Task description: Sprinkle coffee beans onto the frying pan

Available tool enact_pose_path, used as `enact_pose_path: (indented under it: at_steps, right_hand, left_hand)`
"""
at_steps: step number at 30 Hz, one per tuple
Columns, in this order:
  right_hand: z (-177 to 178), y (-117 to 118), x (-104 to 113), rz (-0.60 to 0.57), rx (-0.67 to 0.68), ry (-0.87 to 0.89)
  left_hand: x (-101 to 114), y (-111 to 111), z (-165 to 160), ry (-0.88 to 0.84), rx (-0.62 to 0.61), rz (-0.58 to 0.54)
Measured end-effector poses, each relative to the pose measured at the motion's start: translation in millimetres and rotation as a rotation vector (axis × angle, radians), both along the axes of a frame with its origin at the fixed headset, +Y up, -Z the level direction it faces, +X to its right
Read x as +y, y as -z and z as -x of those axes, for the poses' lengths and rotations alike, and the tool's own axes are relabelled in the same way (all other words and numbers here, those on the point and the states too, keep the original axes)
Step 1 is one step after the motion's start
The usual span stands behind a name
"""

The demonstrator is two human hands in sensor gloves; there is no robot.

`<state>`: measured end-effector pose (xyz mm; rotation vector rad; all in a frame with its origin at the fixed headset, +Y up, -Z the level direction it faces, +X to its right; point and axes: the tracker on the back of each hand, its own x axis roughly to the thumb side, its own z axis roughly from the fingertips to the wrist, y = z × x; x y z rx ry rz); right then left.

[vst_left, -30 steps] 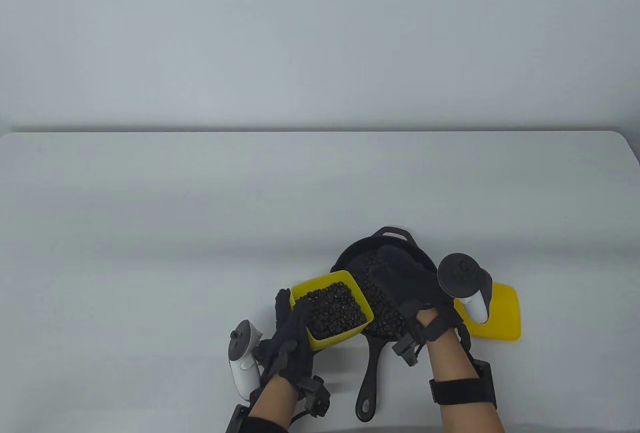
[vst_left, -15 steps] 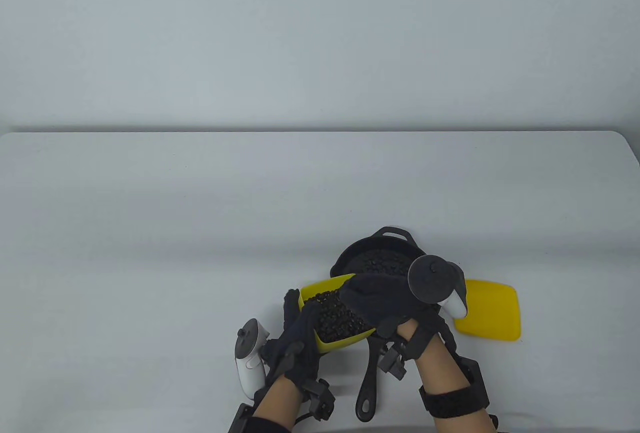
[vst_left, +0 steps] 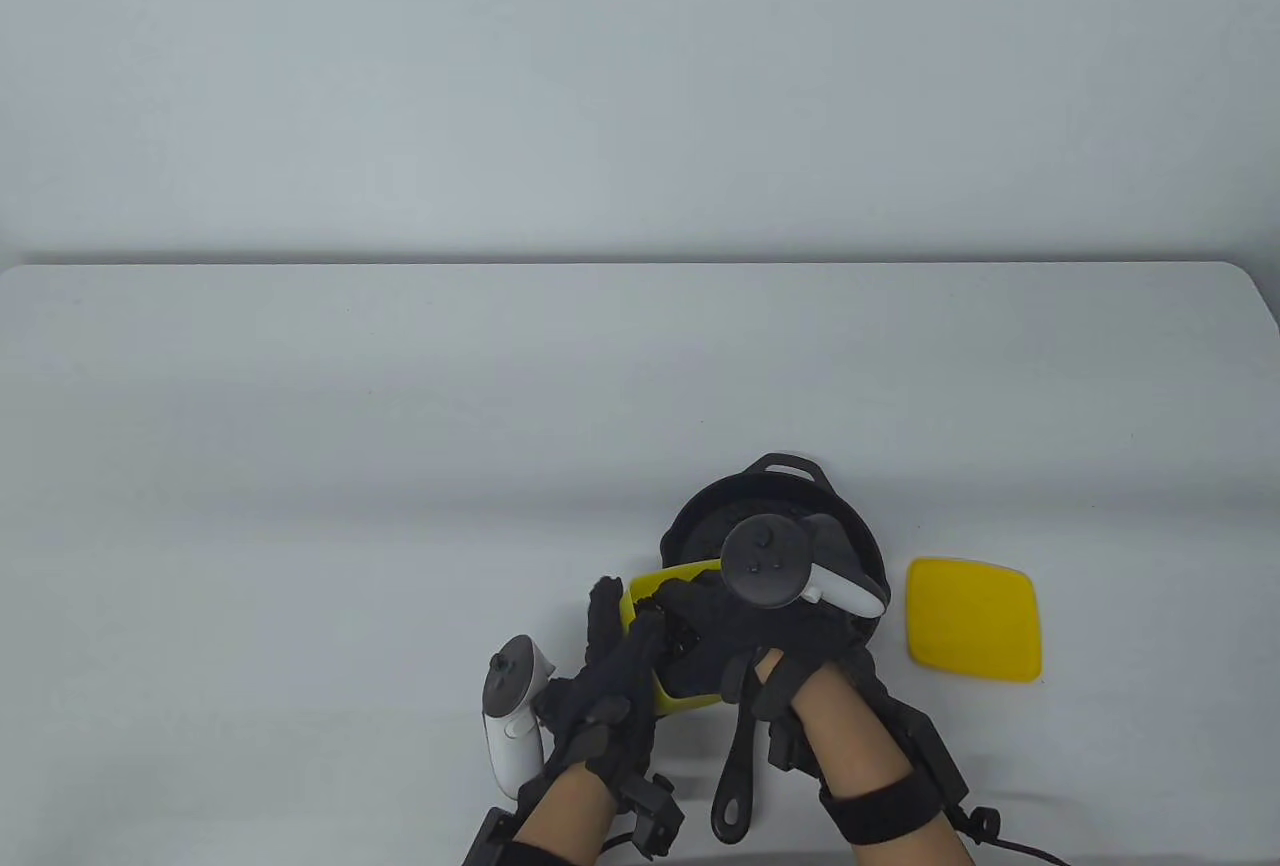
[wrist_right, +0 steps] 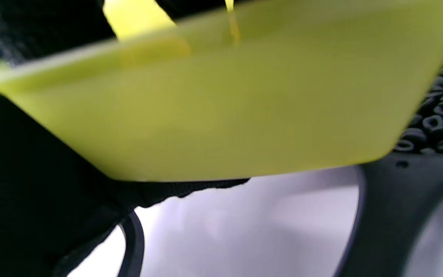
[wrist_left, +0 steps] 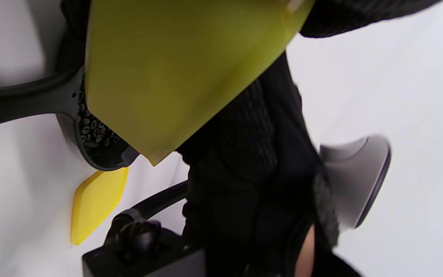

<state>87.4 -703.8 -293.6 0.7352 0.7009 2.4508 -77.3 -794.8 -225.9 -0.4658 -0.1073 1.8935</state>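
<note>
My left hand [vst_left: 622, 651] grips the left side of a yellow container [vst_left: 676, 698] of coffee beans and holds it tilted at the left edge of the black frying pan [vst_left: 790, 474]. My right hand [vst_left: 705, 624] reaches over the container, fingers curled down into it; the fingertips are hidden. The left wrist view shows the container's underside [wrist_left: 167, 69] above the pan and the coffee beans [wrist_left: 94, 132] that lie in the pan. The right wrist view shows the container wall [wrist_right: 225, 111] close up, with beans in the pan [wrist_right: 442, 115] at right.
The container's yellow lid [vst_left: 972, 618] lies flat on the white table to the right of the pan. The pan's long handle [vst_left: 737, 766] points toward the table's front edge, between my two wrists.
My right hand has moved left from above the pan and down into the container. My left hand has tilted the container and shifted it slightly right.
</note>
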Motion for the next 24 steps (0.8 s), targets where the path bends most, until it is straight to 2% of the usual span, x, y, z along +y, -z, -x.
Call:
enact_pose_path:
  at_steps: [4, 9, 18, 24]
  right_hand:
    - [14.4, -1.7, -5.7, 0.038, 0.019, 0.118]
    - [17.0, -1.2, -7.5, -0.011, -0.036, 0.142]
    - [-4.6, 2.0, -8.9, -0.048, -0.223, 0.341]
    - [-30.7, 8.5, -12.6, -0.037, -0.402, 0.557]
  left_hand:
    - [-0.4, -0.5, -1.9, -0.05, -0.007, 0.019]
    - [-2.1, -0.2, 1.8, -0.041, 0.008, 0.018]
    - [-12.0, 1.0, 1.4, -0.094, 0.008, 0.081]
    - [-17.1, 2.0, 4.3, -0.138, 0.023, 0.122]
